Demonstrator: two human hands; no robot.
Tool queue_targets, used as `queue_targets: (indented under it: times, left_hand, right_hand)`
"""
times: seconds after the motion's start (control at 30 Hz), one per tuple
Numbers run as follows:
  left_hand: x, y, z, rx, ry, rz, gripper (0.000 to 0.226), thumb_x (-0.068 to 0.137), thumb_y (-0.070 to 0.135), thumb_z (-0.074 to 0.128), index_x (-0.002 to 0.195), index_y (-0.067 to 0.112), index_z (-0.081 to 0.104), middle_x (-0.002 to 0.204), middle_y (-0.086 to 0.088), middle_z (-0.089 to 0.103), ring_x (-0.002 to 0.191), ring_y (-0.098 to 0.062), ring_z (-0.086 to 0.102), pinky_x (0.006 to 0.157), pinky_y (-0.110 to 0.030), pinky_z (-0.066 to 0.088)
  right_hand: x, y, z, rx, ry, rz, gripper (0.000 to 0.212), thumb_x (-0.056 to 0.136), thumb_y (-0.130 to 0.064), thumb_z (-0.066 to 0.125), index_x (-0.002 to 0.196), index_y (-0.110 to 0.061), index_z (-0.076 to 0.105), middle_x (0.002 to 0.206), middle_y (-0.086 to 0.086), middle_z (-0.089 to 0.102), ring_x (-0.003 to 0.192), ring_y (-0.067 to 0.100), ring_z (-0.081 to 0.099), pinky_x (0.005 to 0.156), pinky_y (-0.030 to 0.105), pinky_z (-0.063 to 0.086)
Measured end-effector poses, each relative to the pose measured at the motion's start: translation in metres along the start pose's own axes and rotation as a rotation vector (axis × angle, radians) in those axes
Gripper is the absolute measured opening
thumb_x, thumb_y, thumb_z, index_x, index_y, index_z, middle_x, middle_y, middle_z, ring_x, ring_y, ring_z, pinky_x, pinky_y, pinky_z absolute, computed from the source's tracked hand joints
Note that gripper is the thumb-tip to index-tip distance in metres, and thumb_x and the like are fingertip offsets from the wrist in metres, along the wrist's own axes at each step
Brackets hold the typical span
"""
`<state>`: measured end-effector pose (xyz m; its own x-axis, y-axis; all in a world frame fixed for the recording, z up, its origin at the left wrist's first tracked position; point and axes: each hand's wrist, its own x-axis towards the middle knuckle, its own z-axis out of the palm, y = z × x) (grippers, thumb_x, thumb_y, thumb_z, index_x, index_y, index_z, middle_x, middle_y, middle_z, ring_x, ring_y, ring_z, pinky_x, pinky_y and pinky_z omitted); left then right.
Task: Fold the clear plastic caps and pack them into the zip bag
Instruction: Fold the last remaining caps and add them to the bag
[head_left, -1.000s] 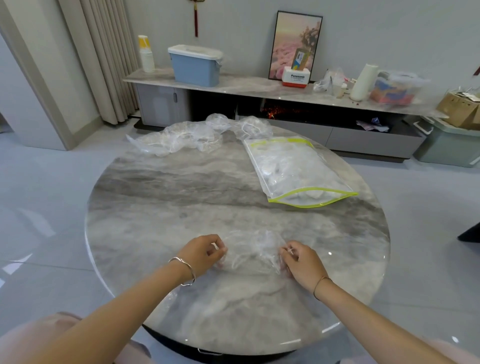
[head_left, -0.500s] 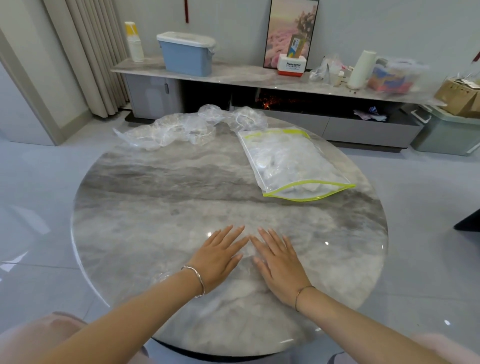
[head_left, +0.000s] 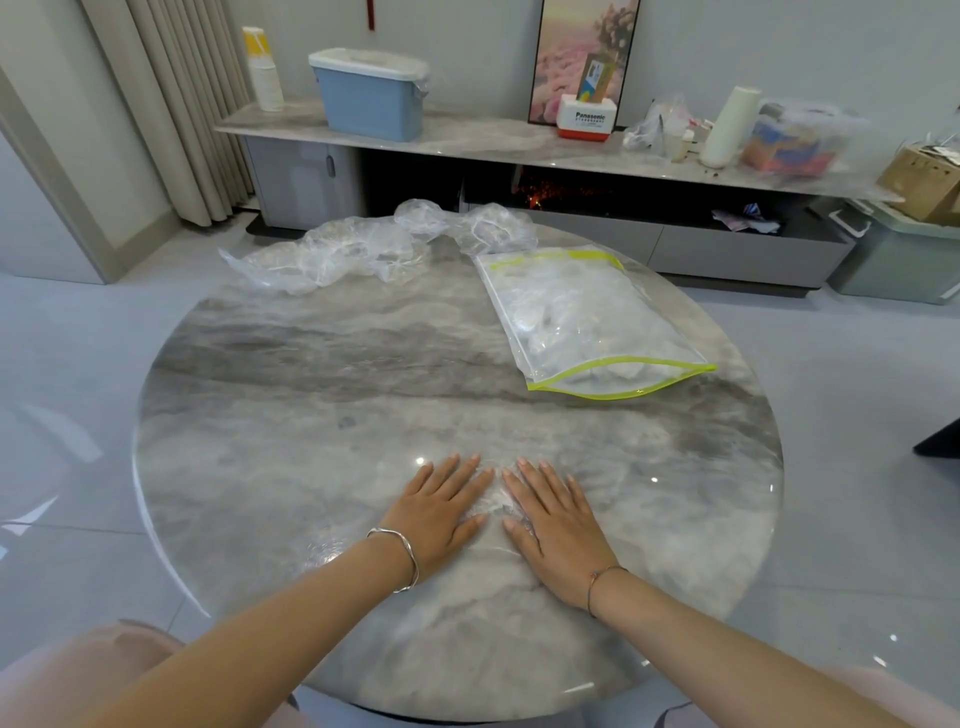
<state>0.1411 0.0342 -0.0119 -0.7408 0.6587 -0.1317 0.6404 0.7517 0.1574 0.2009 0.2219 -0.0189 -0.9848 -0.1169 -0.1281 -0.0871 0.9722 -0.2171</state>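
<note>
One clear plastic cap (head_left: 492, 506) lies flat on the near part of the round marble table (head_left: 291, 415). My left hand (head_left: 434, 512) and my right hand (head_left: 556, 525) rest palm down on it, side by side, fingers spread and flat. Most of the cap is hidden under the palms. A clear zip bag (head_left: 582, 322) with yellow-green edges lies at the right back of the table, its mouth toward me and partly gaping, with folded caps inside. A loose heap of several unfolded clear caps (head_left: 363, 249) sits at the far edge.
Beyond the table stands a low marble sideboard (head_left: 493, 140) carrying a blue lidded bin (head_left: 369, 96), a stack of paper cups (head_left: 262, 70), a white and red box and a clear storage tub. Curtains hang at the left. Grey tile floor surrounds the table.
A second ago both hands pinched the crumpled cap at its two sides. They then let go and laid flat on it, pressing it down; since half a second ago they have barely shifted.
</note>
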Motion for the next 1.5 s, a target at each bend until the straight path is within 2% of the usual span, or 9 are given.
queue_targets:
  times: [0.17, 0.43, 0.63, 0.77, 0.97, 1.1, 1.23, 1.33, 1.5]
  left_hand:
    - [-0.001, -0.001, 0.001, -0.075, 0.000, -0.007, 0.095, 0.068, 0.069, -0.020, 0.150, 0.029, 0.008, 0.157, 0.008, 0.002, 0.145, -0.013, 0.001, 0.114, -0.028, -0.004]
    - [-0.011, -0.001, -0.036, -0.141, 0.014, -0.182, 0.034, 0.097, 0.045, 0.035, 0.113, 0.027, 0.059, 0.104, 0.006, 0.063, 0.101, -0.014, 0.056, 0.079, -0.026, 0.040]
    - [-0.028, 0.001, -0.041, -0.103, 0.024, -0.194, 0.024, 0.095, 0.043, 0.043, 0.103, 0.025, 0.058, 0.104, 0.007, 0.060, 0.099, -0.013, 0.055, 0.073, -0.023, 0.038]
    - [-0.028, -0.003, -0.030, -0.172, 0.193, 0.047, 0.049, 0.089, 0.051, 0.029, 0.121, 0.023, 0.054, 0.125, 0.003, 0.052, 0.117, -0.019, 0.047, 0.093, -0.021, 0.030]
    - [-0.028, 0.006, -0.016, -0.234, -0.122, 0.113, 0.101, 0.061, 0.092, 0.005, 0.144, 0.039, 0.028, 0.154, 0.014, 0.019, 0.143, -0.007, 0.010, 0.116, -0.027, 0.001]
    - [-0.030, 0.010, -0.031, -0.390, -0.167, 0.047, 0.098, 0.056, 0.091, 0.041, 0.139, 0.039, 0.037, 0.151, 0.017, 0.025, 0.140, -0.003, 0.017, 0.116, -0.024, 0.012]
    - [-0.028, 0.012, -0.034, -0.542, -0.142, -0.080, 0.067, 0.074, 0.052, 0.072, 0.129, 0.021, 0.051, 0.122, 0.012, 0.049, 0.116, -0.005, 0.048, 0.100, -0.017, 0.035]
    - [-0.019, 0.010, -0.030, -0.761, 0.048, -0.148, 0.022, 0.085, 0.039, 0.066, 0.070, 0.024, 0.061, 0.059, 0.018, 0.050, 0.056, 0.001, 0.044, 0.062, -0.019, 0.040]
    - [-0.006, 0.004, -0.024, -0.844, 0.181, -0.321, 0.011, 0.085, 0.026, 0.068, 0.082, 0.021, 0.058, 0.053, 0.012, 0.047, 0.048, -0.004, 0.040, 0.047, -0.012, 0.030]
  right_hand:
    - [0.000, -0.001, -0.008, 0.032, -0.032, -0.020, 0.100, 0.065, -0.078, -0.026, 0.151, -0.034, 0.000, 0.158, -0.012, -0.010, 0.144, 0.008, -0.016, 0.114, 0.032, -0.016]
    - [-0.019, 0.000, -0.033, 0.142, 0.287, -0.330, 0.041, 0.092, -0.044, 0.041, 0.124, -0.023, 0.057, 0.138, -0.003, 0.048, 0.131, 0.011, 0.033, 0.112, 0.024, 0.013]
    - [-0.042, 0.001, -0.025, 0.068, 0.073, -0.476, 0.046, 0.084, -0.048, 0.051, 0.125, -0.027, 0.054, 0.136, -0.006, 0.050, 0.123, 0.011, 0.046, 0.106, 0.025, 0.031]
    - [-0.045, 0.007, -0.026, 0.038, -0.050, -0.432, 0.064, 0.080, -0.056, 0.049, 0.137, -0.026, 0.044, 0.147, -0.007, 0.038, 0.133, 0.011, 0.035, 0.109, 0.019, 0.013]
    - [-0.036, 0.001, -0.027, 0.026, 0.026, -0.447, 0.045, 0.080, -0.013, 0.053, 0.125, -0.013, 0.057, 0.129, 0.000, 0.057, 0.115, 0.022, 0.055, 0.099, 0.033, 0.041]
    - [-0.028, 0.002, -0.036, 0.321, 0.061, -0.162, 0.021, 0.083, -0.021, 0.054, 0.099, -0.028, 0.066, 0.096, -0.009, 0.068, 0.092, 0.012, 0.061, 0.085, 0.026, 0.046]
    - [-0.017, 0.003, -0.041, 0.922, 0.146, 0.059, 0.010, 0.088, -0.006, 0.059, 0.082, 0.001, 0.056, 0.067, -0.010, 0.064, 0.066, 0.008, 0.064, 0.069, 0.027, 0.052]
    - [-0.005, 0.000, -0.043, 1.077, 0.165, 0.165, 0.004, 0.088, -0.007, 0.062, 0.088, -0.009, 0.058, 0.077, 0.000, 0.065, 0.070, 0.012, 0.061, 0.072, 0.028, 0.049]
    - [-0.009, 0.002, -0.040, 0.404, 0.393, -0.068, 0.045, 0.088, -0.038, 0.054, 0.129, -0.020, 0.048, 0.130, -0.009, 0.047, 0.120, 0.006, 0.043, 0.101, 0.021, 0.032]
